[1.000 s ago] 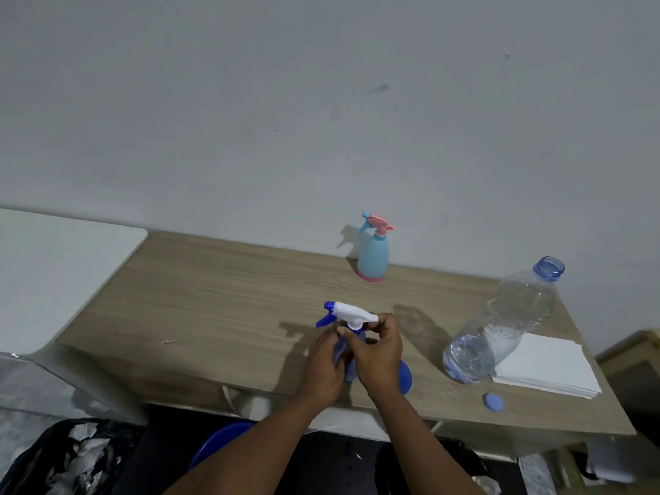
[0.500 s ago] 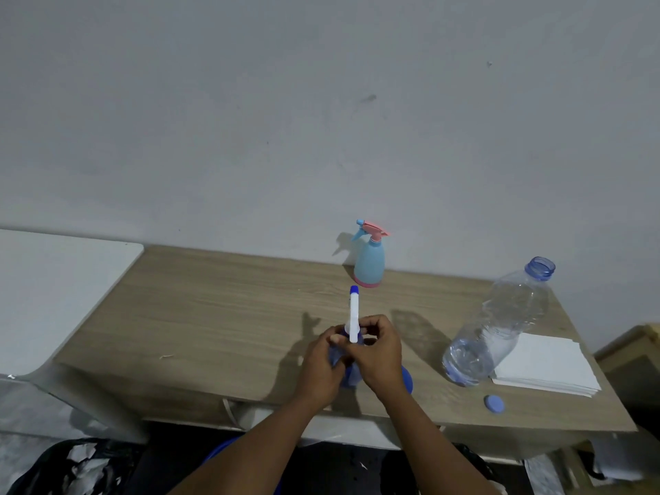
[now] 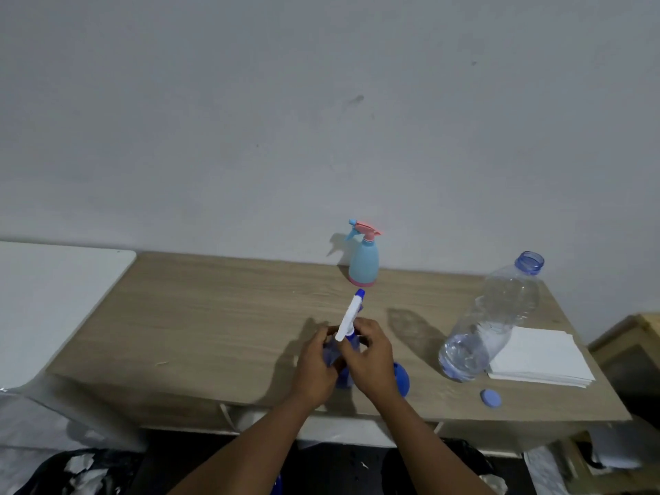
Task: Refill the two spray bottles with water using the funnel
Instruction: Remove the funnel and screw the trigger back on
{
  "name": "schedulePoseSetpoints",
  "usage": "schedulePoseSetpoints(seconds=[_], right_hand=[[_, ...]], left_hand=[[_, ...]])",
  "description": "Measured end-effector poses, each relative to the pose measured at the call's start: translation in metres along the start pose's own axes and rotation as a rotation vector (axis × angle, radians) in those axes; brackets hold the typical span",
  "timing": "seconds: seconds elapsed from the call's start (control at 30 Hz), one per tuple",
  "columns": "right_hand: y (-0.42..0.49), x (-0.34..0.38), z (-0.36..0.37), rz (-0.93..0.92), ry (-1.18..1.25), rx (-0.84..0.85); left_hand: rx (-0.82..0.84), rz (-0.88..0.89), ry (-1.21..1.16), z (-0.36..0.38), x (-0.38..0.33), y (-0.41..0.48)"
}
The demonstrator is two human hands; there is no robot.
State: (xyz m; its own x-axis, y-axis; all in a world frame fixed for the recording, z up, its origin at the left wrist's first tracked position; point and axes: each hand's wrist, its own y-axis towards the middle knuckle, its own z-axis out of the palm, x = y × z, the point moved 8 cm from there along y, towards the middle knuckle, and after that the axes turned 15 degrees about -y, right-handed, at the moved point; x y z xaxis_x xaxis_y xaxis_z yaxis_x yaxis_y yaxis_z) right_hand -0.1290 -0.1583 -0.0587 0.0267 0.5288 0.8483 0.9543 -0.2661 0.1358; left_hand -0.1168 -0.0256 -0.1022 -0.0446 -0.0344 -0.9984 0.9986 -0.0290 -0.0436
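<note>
We grip the blue spray bottle [image 3: 342,366] near the front edge of the wooden table [image 3: 221,316]: our left hand [image 3: 316,366] wraps its body, our right hand [image 3: 371,355] pinches the collar under the white trigger head [image 3: 350,316]. The head's long axis runs near to far, nozzle aimed away toward the pale blue spray bottle [image 3: 363,262] by the wall. The risk, as we judge it: an off-axis twist could tip the bottle over the edge, and the uncapped water bottle [image 3: 489,323] at right could topple if bumped.
</note>
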Motion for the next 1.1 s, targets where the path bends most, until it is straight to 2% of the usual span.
schedulePoseSetpoints(seconds=[0.2,0.27,0.37,0.6,0.77,0.9,0.97,1.03,1.1], right_hand=[[0.002,-0.006,0.004,0.189,0.061,-0.053],[0.003,-0.005,0.003,0.138,0.061,-0.023],[0.002,-0.001,0.003,0.014,0.008,0.022],[0.006,0.004,0.001,0.111,0.013,-0.036],[0.004,0.002,0.002,0.108,0.043,0.001],[-0.002,-0.003,-0.008,0.118,0.129,-0.076],[0.000,-0.003,-0.003,0.136,0.156,-0.025],[0.005,0.000,0.005,0.124,0.123,0.040],[0.011,0.000,0.004,0.113,0.107,0.024]], left_hand=[[-0.014,-0.009,0.005,0.005,0.000,0.000],[0.012,0.056,0.029,0.006,-0.007,-0.001],[0.028,0.061,0.067,0.007,-0.012,-0.001],[0.004,0.072,0.042,0.002,-0.002,0.005],[-0.021,0.048,0.017,0.004,0.000,0.003],[0.081,-0.013,0.262,-0.003,0.003,-0.017],[0.000,-0.075,0.547,-0.022,0.021,-0.024],[-0.028,-0.247,0.792,-0.044,0.046,-0.031],[0.043,-0.429,0.881,-0.057,0.073,-0.036]])
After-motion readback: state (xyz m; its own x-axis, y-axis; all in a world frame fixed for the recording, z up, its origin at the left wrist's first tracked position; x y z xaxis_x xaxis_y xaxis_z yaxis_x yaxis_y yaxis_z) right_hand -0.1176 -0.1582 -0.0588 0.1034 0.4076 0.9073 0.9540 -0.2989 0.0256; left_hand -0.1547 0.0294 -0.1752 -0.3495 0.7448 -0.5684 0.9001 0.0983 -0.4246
